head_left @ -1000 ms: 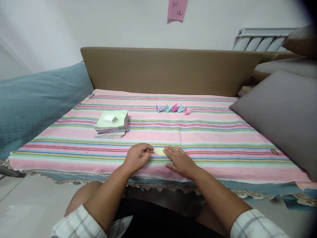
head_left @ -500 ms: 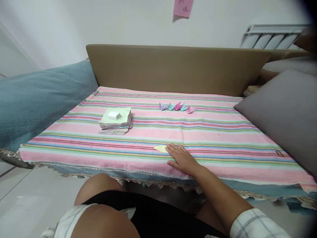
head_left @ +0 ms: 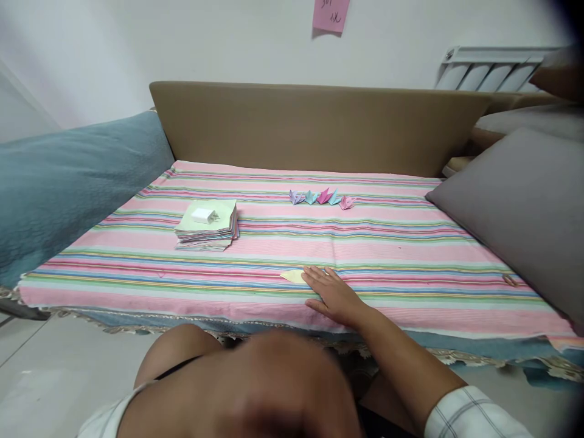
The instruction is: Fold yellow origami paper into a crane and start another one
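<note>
A pale yellow folded paper (head_left: 292,276) lies near the front of the striped cloth, its pointed end toward the left. My right hand (head_left: 335,296) rests flat over the paper's right part with fingers stretched out, hiding that end. Close to the camera, above my lap, my left hand (head_left: 287,383) is a large blur. Its fingers are smeared by motion, so whether it holds anything does not show.
Left of my right hand stands a stack of square papers (head_left: 207,234), topped by a white charger plug (head_left: 204,215). Several folded paper figures (head_left: 323,196) form a row farther back. A grey cushion (head_left: 515,213) leans at the right; a brown backrest (head_left: 310,128) stands behind.
My left hand has risen from the lower left into the bottom middle of the view, over my lap. My right hand stays flat on the paper. The whole view has shifted slightly.
</note>
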`<state>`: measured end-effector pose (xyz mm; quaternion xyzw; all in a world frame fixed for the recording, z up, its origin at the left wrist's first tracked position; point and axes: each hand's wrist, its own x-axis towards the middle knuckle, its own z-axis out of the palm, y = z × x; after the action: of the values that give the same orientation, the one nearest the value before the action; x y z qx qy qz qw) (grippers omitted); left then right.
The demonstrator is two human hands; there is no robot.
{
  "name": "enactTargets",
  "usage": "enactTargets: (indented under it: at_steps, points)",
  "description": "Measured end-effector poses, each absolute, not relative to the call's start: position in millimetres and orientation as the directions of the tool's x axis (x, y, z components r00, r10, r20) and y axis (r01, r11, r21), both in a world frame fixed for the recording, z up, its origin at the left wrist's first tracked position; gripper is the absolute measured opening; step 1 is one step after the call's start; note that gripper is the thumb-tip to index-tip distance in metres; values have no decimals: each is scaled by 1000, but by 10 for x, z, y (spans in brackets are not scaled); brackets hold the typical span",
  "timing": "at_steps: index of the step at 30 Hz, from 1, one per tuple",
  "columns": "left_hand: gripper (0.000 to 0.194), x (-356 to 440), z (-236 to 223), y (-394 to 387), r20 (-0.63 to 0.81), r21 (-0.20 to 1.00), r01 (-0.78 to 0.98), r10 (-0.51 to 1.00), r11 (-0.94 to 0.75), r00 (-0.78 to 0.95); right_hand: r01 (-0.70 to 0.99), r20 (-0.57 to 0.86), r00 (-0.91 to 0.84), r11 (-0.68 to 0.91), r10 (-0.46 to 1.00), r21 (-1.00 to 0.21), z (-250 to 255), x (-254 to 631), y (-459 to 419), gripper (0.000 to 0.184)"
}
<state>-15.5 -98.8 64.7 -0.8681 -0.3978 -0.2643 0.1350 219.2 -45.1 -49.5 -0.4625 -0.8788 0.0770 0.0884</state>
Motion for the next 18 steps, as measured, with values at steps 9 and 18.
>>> enactTargets:
  at_steps: [9, 18]
  points:
    - [55, 199, -381, -313, 256, 55, 633, 623, -772, 739, 801, 140, -564, 580, 814, -147, -521, 2182, -481, 69]
    - [60, 180, -538, -303, 240, -69, 642, 612, -764, 754, 872, 36, -474, 475, 880, -119, -463, 2235, -551, 73]
